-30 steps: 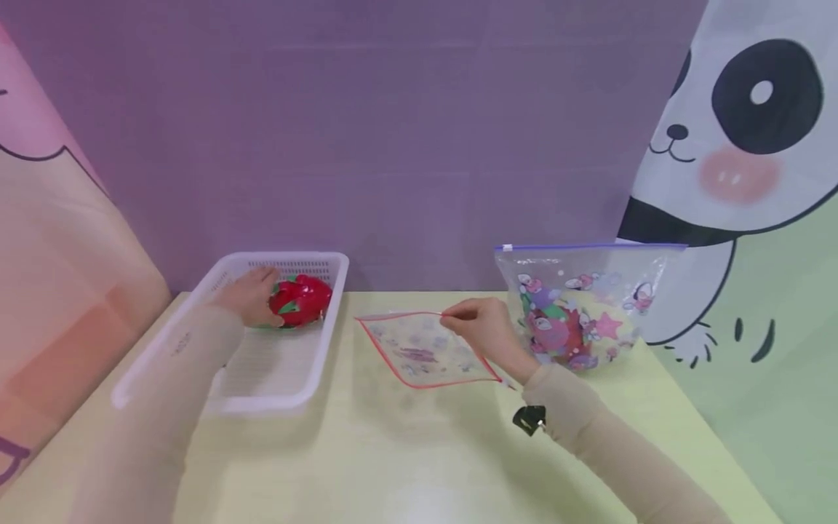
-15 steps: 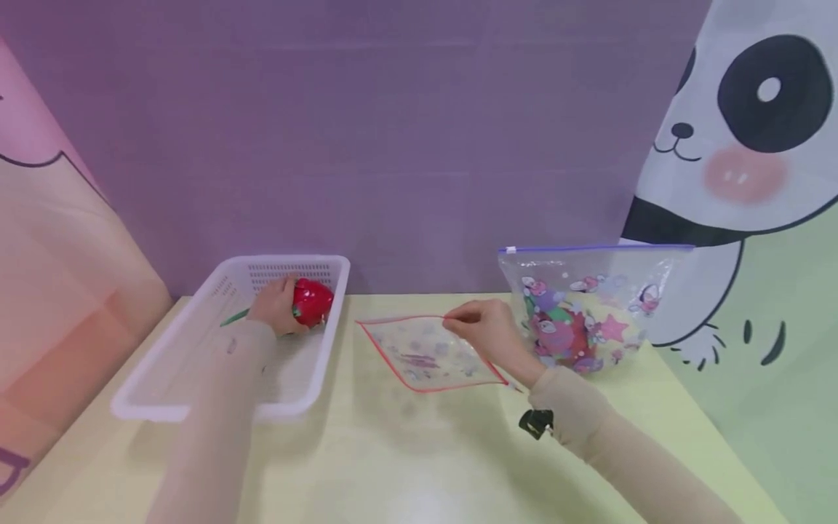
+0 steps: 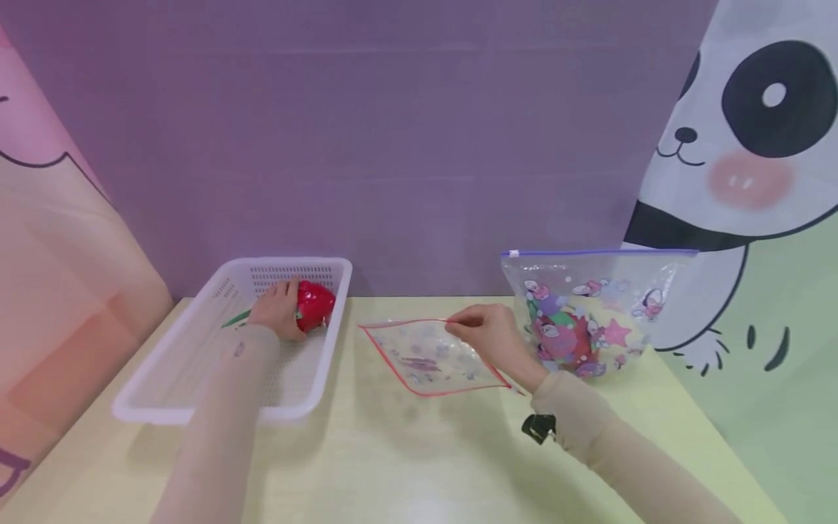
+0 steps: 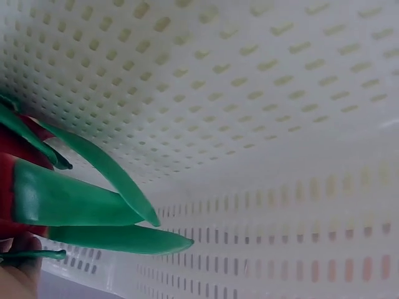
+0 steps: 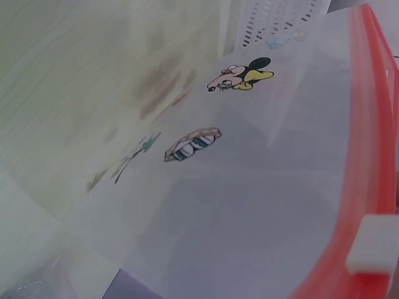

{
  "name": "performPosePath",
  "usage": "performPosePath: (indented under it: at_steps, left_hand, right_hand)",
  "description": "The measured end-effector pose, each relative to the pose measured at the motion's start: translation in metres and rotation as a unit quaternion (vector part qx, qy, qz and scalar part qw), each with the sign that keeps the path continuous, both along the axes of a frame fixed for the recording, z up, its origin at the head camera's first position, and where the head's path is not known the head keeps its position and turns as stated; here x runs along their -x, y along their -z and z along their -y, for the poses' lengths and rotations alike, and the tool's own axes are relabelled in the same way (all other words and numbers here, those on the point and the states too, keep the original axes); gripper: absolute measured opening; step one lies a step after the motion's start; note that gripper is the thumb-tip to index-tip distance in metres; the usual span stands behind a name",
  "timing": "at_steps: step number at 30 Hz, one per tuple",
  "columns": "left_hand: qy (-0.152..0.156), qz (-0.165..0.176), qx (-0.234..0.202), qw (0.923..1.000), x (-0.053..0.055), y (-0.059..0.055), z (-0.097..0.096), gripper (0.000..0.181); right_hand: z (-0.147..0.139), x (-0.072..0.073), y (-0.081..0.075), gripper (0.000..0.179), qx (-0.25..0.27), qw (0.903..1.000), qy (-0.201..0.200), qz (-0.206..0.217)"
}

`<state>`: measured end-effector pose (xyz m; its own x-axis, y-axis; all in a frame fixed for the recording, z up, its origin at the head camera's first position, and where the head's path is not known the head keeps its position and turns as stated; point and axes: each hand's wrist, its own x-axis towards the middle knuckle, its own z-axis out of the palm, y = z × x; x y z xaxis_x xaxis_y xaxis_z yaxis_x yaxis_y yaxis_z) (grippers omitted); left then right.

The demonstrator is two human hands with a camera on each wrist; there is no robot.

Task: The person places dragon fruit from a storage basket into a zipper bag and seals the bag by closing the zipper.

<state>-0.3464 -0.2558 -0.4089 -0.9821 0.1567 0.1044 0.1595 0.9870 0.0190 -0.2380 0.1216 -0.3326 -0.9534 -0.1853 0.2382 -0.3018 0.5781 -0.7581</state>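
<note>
My left hand (image 3: 276, 309) is inside the white basket (image 3: 157, 415), gripping a red toy dragon fruit (image 3: 315, 306) from its left side. Long green leaves (image 4: 75, 193) stick out from the fruit in the left wrist view; most of the left hand is hidden there. Over the table, my right hand (image 3: 494, 335) pinches the far rim of a clear zip bag (image 3: 419, 349) edged in red. The bag's mouth stands wide. In the right wrist view, cartoon prints show on the bag's wall (image 5: 280, 143), with a white zip slider (image 5: 374, 246) near the lower right.
On the right stands a larger clear zip bag (image 3: 589, 269) with a purple zip along its top and several colourful things inside. The pale wooden table (image 3: 393, 466) runs back to a purple wall (image 3: 419, 145). A panda-printed sheet (image 3: 733, 182) hangs at the right.
My left hand has moved right inside the basket and closed round the dragon fruit, whose leaf now points left. My right hand keeps holding the bag's rim in about the same place.
</note>
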Motion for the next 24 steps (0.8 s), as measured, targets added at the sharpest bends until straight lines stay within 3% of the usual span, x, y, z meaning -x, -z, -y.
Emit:
performPosePath:
  at_steps: [4, 10, 15, 19, 24]
  left_hand:
    - [-0.007, -0.007, 0.011, 0.9999, -0.003, -0.004, -0.004, 0.116]
    - [0.012, -0.034, 0.021, 0.9991, -0.007, -0.008, 0.000, 0.108]
    - [0.015, -0.024, 0.023, 0.9993, -0.012, -0.011, 0.003, 0.108]
    - [0.011, -0.015, 0.025, 0.9995, -0.018, -0.019, 0.001, 0.107]
    - [0.016, -0.035, 0.039, 0.9985, -0.022, -0.033, -0.003, 0.101]
  right_hand:
    - [-0.001, 0.000, 0.001, 0.010, -0.001, 1.0000, -0.002, 0.004]
    - [-0.005, -0.001, 0.000, 0.011, 0.007, 0.9999, -0.009, -0.003]
    - [-0.009, -0.002, 0.000, 0.012, 0.012, 0.9999, -0.003, 0.003]
    - [-0.010, -0.002, 0.000, 0.012, 0.020, 0.9996, 0.009, 0.016]
    - [-0.010, 0.000, 0.000, 0.015, 0.028, 0.9990, 0.015, 0.032]
